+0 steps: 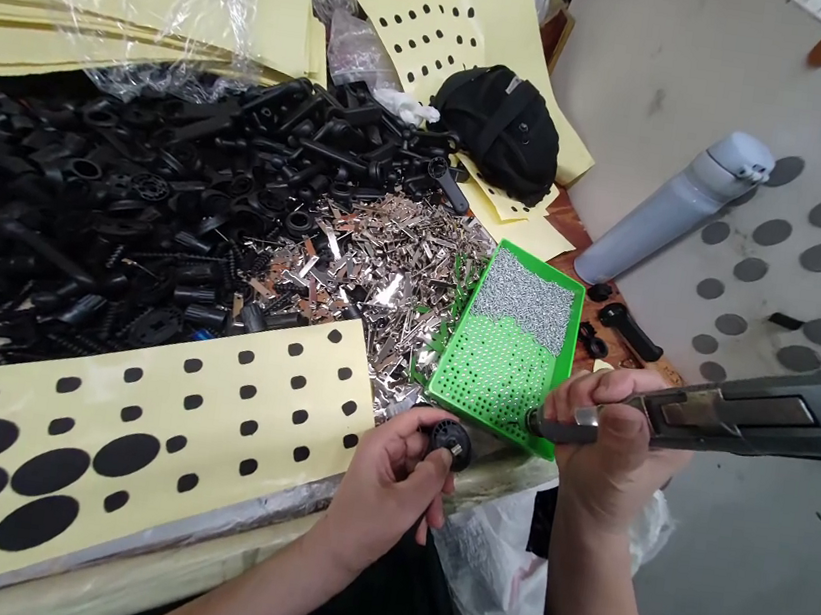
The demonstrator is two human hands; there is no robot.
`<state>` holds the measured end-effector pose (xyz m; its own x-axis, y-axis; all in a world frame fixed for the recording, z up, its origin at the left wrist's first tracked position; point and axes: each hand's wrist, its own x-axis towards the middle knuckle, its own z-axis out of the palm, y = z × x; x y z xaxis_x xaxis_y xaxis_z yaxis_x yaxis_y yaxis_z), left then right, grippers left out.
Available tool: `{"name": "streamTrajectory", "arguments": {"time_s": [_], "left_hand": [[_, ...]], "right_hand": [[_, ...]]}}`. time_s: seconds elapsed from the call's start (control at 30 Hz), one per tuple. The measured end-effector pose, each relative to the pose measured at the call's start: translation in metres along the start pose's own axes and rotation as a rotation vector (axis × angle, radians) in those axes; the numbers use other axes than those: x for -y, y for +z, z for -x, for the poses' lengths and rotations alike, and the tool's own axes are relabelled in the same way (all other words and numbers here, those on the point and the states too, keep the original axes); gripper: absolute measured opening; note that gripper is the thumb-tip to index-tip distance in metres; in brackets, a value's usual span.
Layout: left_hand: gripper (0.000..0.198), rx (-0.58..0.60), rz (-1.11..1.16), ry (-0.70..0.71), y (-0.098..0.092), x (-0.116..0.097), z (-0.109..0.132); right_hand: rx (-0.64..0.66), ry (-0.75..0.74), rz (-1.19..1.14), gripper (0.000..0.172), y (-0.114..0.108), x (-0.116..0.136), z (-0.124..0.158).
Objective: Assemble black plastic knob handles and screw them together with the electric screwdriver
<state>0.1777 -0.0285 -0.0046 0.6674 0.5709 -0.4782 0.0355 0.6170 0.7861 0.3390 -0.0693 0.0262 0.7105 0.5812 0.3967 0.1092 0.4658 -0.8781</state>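
My left hand (pixel 386 491) is closed around a small round black plastic part (pixel 450 443), held at the table's front edge. Gripped in my right hand (pixel 608 445) is a grey electric screwdriver (pixel 735 421); its tip points left and touches the near corner of a green perforated tray (pixel 499 380). Several small silver screws (pixel 529 298) fill the tray's far half. The screwdriver tip sits just right of the black part.
A big heap of black plastic parts (pixel 132 180) covers the table's left. Shiny metal clips (pixel 376 278) lie beside the tray. Yellow sheets with black stickers (pixel 138 423) lie in front. A black pouch (pixel 502 128), a grey bottle (pixel 672 211) and a white board (pixel 711 95) stand at the back right.
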Motion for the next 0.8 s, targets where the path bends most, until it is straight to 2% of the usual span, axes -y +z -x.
{"name": "streamTrajectory", "arguments": {"time_s": [0.3, 0.5, 0.8], "left_hand": [[0.049, -0.002, -0.013, 0.006, 0.0, 0.001, -0.001], [0.045, -0.003, -0.011, 0.025, 0.0, 0.0, 0.0], [0.042, -0.02, -0.008, 0.043, 0.001, 0.002, -0.001]], "right_hand": [[-0.009, -0.003, -0.013, 0.026, 0.0, -0.001, -0.003], [0.03, 0.016, 0.008, 0.028, -0.001, 0.001, -0.003], [0.046, -0.017, -0.049, 0.042, 0.013, 0.035, -0.01]]}}
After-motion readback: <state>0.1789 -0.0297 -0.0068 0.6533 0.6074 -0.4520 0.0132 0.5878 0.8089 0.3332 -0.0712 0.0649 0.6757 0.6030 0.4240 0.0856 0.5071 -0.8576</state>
